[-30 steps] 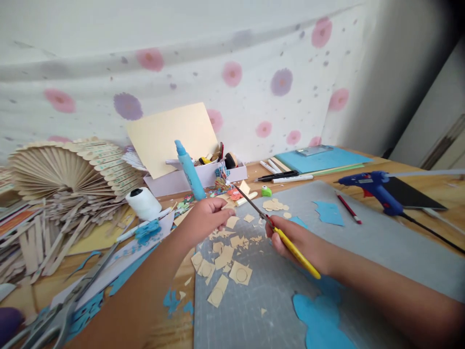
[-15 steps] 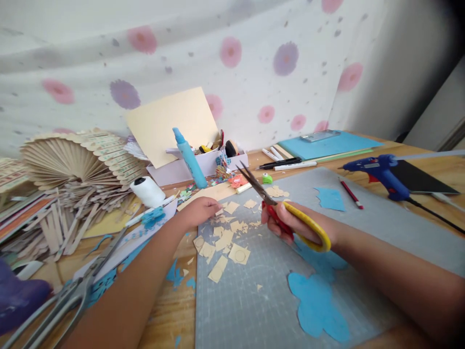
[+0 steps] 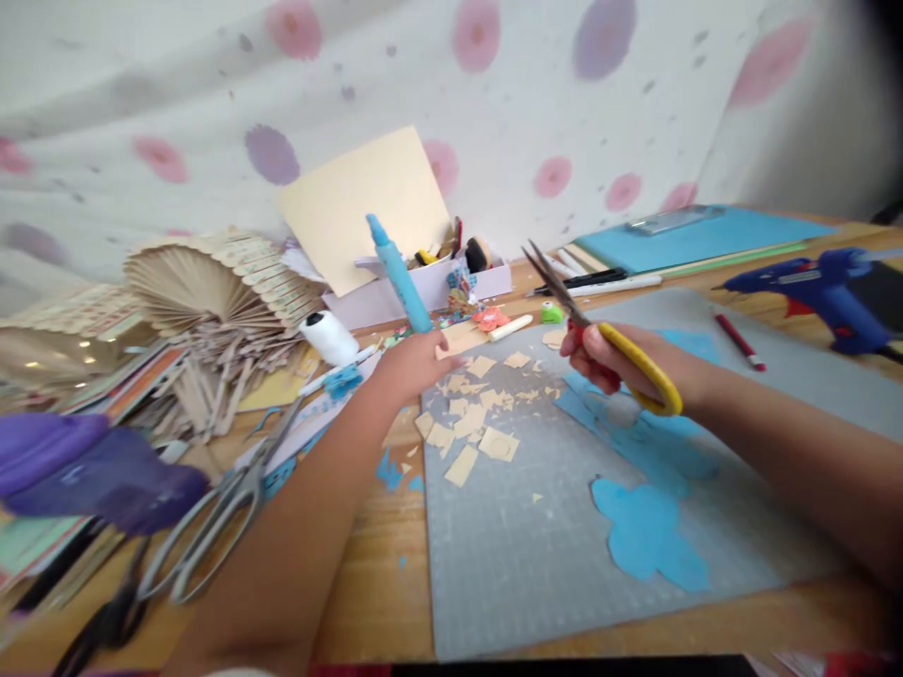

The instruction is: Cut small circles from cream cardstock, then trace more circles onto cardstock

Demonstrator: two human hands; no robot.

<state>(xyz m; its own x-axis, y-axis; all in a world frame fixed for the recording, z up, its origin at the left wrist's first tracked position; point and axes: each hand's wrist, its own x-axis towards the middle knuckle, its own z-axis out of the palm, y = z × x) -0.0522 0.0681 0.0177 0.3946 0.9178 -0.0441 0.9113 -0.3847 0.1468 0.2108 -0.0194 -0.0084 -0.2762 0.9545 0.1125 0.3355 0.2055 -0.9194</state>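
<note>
My right hand (image 3: pixel 607 357) grips a pair of scissors (image 3: pixel 653 376) with red and yellow handles. Their dark blades point up and away, a little apart at the tips. My left hand (image 3: pixel 423 362) reaches over the far left edge of the grey cutting mat (image 3: pixel 508 564), thumb and fingers apart, with nothing visible between them. Small cream paper scraps (image 3: pixel 469 423) lie scattered on the mat beside it. Blue cut paper shapes (image 3: pixel 649 531) rest below my right hand, and more blue paper lies partly behind it.
Behind stand a light blue bottle (image 3: pixel 402 277), a white thread spool (image 3: pixel 330 338) and a white box (image 3: pixel 367 306). Large grey scissors (image 3: pixel 218 527) and a purple object (image 3: pixel 105 470) lie left. A blue glue gun (image 3: pixel 818 287) and red pencil (image 3: pixel 739 340) are on the right.
The view has shifted, showing more of the table's left and near side. My left hand's fingers have spread from a closer, pinched pose. The scissors stay in my right hand.
</note>
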